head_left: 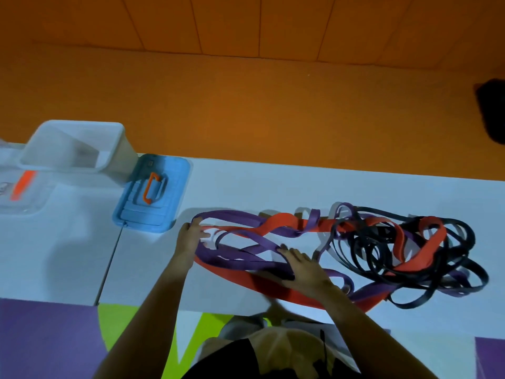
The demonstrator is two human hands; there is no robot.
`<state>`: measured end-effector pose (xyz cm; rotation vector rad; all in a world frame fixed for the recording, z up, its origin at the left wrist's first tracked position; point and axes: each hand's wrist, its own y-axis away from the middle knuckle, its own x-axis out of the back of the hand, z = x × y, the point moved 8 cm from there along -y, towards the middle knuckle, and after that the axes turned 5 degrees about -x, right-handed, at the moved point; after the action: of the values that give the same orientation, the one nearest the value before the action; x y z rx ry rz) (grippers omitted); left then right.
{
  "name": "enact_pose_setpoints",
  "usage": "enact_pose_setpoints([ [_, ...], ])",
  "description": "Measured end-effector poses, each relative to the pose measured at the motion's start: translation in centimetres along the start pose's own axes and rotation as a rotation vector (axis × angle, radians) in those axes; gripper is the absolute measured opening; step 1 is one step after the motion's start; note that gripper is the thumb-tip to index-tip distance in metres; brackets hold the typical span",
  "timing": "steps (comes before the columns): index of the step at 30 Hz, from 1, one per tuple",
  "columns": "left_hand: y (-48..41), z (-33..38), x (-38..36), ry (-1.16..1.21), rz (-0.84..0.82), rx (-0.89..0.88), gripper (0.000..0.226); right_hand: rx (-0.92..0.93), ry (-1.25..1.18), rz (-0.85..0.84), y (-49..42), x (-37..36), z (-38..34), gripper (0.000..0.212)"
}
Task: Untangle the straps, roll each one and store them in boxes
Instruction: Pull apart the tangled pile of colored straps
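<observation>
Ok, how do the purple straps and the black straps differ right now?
The purple straps are drawn out leftward in long loops; the black straps sit bunched in tight coils at the right. The left hand grips the purple loops' end and the right hand rests flat on them; neither touches the black ones. The black look narrower. Both lie on the white table, tangled with the red straps.
</observation>
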<state>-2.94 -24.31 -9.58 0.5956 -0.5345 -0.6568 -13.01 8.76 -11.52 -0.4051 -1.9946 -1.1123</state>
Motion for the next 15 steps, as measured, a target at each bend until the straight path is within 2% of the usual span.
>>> enact_pose_setpoints([
  [2, -0.1, 0.0, -0.4, 0.116, -0.035, 0.049, 0.043, -0.083, 0.086, 0.065, -0.1, 0.0, 0.4, 0.085],
  [4, -0.1, 0.2, -0.6, 0.209, -0.052, 0.084, 0.038, -0.155, 0.097, 0.122, -0.3, 0.8, 1.1, 0.062],
  [6, -0.4, 0.5, -0.7, 0.225, -0.065, 0.069, 0.037, -0.152, 0.083, 0.137, -0.2, 1.2, 1.5, 0.039],
  [8, -0.7, 0.8, -1.0, 0.163, -0.107, 0.02, 0.039, -0.134, -0.028, 0.18, 0.1, 1.8, 1.5, 0.029],
  [11, -0.6, 0.6, -1.3, 0.109, -0.117, -0.017, 0.036, -0.128, -0.248, 0.274, 0.5, 3.5, 1.6, 0.026],
  [15, -0.5, 1.8, -0.8, 0.169, -0.048, -0.057, 0.024, -0.209, -0.306, 0.372, 1.5, 7.8, 3.1, 0.029],
])
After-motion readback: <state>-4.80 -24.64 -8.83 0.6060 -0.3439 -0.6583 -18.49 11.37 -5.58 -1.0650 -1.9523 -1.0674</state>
